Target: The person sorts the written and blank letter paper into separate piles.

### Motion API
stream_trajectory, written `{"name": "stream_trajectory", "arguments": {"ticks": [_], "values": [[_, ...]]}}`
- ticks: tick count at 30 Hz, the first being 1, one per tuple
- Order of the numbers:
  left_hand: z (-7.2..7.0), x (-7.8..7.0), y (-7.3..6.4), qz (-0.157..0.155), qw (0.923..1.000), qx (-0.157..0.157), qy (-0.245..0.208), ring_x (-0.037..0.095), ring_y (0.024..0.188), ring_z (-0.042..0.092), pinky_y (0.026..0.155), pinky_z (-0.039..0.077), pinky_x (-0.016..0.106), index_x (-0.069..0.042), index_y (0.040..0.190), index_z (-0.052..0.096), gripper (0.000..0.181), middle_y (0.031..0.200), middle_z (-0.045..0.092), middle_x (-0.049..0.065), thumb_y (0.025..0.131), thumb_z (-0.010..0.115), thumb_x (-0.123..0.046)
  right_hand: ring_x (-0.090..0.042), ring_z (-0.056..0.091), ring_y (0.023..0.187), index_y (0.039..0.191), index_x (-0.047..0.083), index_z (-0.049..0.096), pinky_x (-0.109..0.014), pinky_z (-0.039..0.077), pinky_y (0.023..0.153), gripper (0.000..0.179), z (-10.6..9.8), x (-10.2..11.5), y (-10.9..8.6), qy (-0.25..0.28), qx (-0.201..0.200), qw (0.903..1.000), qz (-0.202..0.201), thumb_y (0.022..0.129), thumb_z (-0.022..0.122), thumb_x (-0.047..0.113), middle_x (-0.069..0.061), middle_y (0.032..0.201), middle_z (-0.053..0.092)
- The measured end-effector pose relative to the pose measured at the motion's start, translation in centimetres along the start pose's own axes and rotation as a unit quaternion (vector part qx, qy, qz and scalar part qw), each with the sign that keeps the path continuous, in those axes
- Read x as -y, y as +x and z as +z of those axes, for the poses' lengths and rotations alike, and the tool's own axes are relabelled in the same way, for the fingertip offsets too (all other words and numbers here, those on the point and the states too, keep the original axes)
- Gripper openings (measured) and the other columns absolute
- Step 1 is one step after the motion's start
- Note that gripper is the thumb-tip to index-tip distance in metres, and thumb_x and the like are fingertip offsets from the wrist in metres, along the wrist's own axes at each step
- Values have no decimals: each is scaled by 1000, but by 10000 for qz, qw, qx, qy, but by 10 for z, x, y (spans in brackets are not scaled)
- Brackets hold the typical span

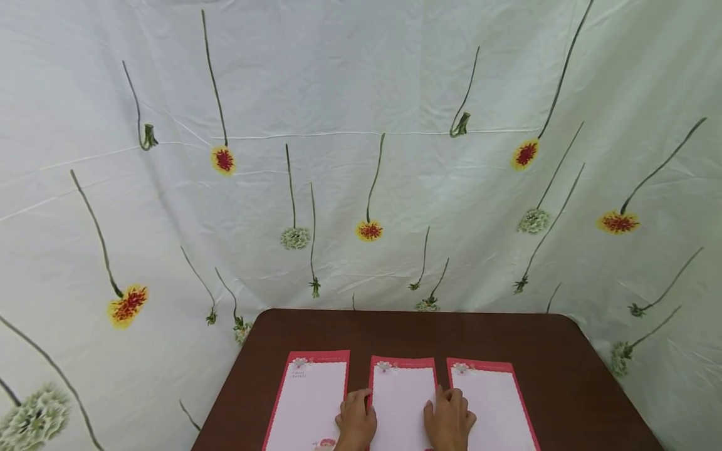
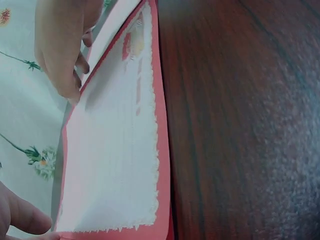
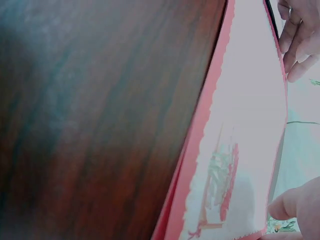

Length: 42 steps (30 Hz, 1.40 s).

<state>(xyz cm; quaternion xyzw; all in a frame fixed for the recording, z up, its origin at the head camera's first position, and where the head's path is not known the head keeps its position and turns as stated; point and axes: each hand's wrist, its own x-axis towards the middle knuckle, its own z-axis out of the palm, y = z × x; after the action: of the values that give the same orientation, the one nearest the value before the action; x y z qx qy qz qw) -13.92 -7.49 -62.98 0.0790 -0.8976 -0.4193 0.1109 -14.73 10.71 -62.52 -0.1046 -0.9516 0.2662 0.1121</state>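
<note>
A white sheet with a pink-red border point(image 1: 403, 401) lies on the brown table between my two hands. My left hand point(image 1: 357, 421) is at its left edge, by the gap to the left sheet point(image 1: 310, 401). At its right edge is my right hand point(image 1: 448, 418), partly over the border of the right sheet point(image 1: 491, 407). In the left wrist view the left thumb point(image 2: 30, 217) lies at the middle sheet's edge. In the right wrist view the right thumb point(image 3: 285, 205) is beside that sheet's opposite edge. Neither hand visibly lifts the paper.
The brown table point(image 1: 417, 332) has rounded far corners. Behind it hangs a pale cloth point(image 1: 333, 75) printed with upside-down flowers, spreading to both sides. Small handwriting point(image 1: 298, 374) marks the top of the left sheet. Each sheet bears a white flower print at its top left.
</note>
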Motion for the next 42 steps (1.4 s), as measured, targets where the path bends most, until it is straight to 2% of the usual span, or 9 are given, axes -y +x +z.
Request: {"name": "stream_trajectory", "arguments": {"ticks": [6,12,17,22,25,28,33,38,42], "values": [[1,1,-1,285,9993,-232,82,37,98,61,73,39,51,-8,113,69,28,101,66,9,86,68,-2,-44,59,107,134,-1,67,-60,36,84,45,-1,1,4,-15,259,9994,210,93,71,16,-24,110,63],[-4,-4,1,137,9998,140,-14,35,102,63,77,41,52,-9,120,66,29,102,65,4,92,66,0,-43,65,96,133,0,67,-58,34,79,40,-3,1,6,252,273,9992,129,94,70,9,-20,95,66],[-6,-7,1,93,9979,419,-485,27,98,67,81,41,48,-3,131,60,37,105,66,4,95,64,-1,-44,66,95,131,1,69,-55,32,75,37,-6,-1,7,568,22,9983,98,94,67,6,-20,93,66],[-7,-10,5,-20,9896,681,-1265,24,98,70,86,54,41,3,130,58,36,109,68,9,94,64,-3,-43,65,91,130,2,70,-55,31,74,37,-14,-1,10,804,-292,9962,152,93,65,4,-19,89,64],[-6,-13,6,92,9855,742,-1521,27,97,72,81,59,34,4,126,63,33,107,68,10,94,64,-1,-43,65,91,130,1,71,-55,31,73,37,-20,-2,12,892,-415,9950,156,93,64,4,-19,90,64],[-3,-16,6,247,9848,744,-1550,27,95,74,79,59,29,4,126,66,33,105,69,8,93,65,-1,-43,65,92,131,1,70,-55,31,74,37,-26,-6,15,918,-413,9948,182,95,63,5,-19,90,65],[5,-27,2,523,9814,920,-1601,25,94,74,80,59,29,6,131,64,38,109,71,9,93,65,-2,-41,64,90,132,0,69,-57,31,75,37,-38,-17,20,954,-429,9943,192,96,62,4,-18,88,64],[13,-42,-3,1017,9698,1348,-1760,28,97,73,83,60,33,9,136,58,43,116,70,18,95,65,-3,-42,63,89,133,0,68,-58,29,75,38,-55,-31,25,902,-521,9944,198,96,60,3,-19,89,63],[19,-55,-6,1168,9592,1854,-1784,32,104,71,88,59,36,8,141,54,50,125,68,20,96,66,-8,-44,63,91,133,-1,67,-60,29,77,37,-67,-45,29,858,-609,9943,199,97,58,4,-20,90,63]]}}
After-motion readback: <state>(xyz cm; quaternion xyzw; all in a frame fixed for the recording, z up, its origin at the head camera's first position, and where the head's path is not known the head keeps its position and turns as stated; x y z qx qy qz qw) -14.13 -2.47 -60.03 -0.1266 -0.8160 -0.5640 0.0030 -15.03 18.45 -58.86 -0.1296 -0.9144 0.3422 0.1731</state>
